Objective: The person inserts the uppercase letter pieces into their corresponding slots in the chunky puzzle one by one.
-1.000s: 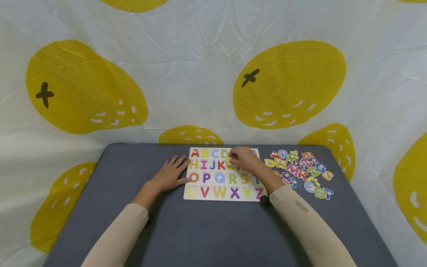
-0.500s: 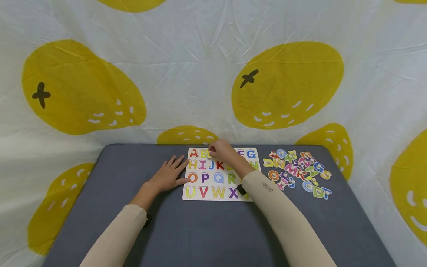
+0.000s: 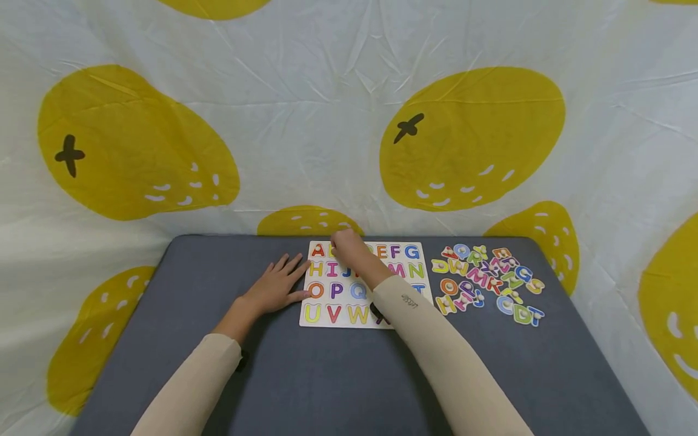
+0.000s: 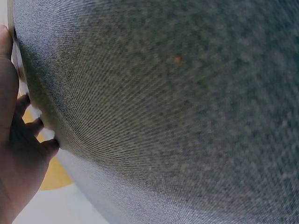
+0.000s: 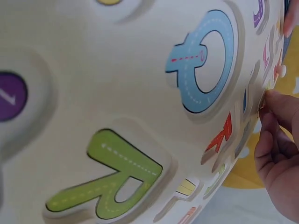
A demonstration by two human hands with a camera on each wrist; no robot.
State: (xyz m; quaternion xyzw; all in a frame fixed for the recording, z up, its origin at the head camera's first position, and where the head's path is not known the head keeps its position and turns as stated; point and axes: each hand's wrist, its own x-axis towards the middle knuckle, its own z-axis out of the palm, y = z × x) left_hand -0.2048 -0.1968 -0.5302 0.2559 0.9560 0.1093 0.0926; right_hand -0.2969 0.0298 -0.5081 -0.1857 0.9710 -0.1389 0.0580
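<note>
A white alphabet puzzle board [image 3: 346, 303] with coloured letter recesses lies at the far side of the table. My left hand [image 3: 275, 286] lies flat with fingers spread, its fingertips and thumb at the board's left edge. Above the top row, around the B recess, my right hand [image 3: 350, 248] pinches a small yellow-green letter piece. That piece is almost wholly hidden by the fingers, so its letter cannot be read. In the right wrist view, the thumb and fingers [image 5: 275, 109] meet at the board's surface. Just left of them sits the red A piece [image 3: 318, 250] with its knob.
Several loose knobbed letter pieces [image 3: 478, 278] lie in an overlapping scatter right of the board. The dark grey table [image 3: 327, 375] ends just behind the board, against a white curtain [image 3: 311, 133] printed with yellow fruit.
My right hand has moved left along the board's top row, from around E to around B, carrying the yellow-green letter piece. My left hand has stayed at the board's edge.
</note>
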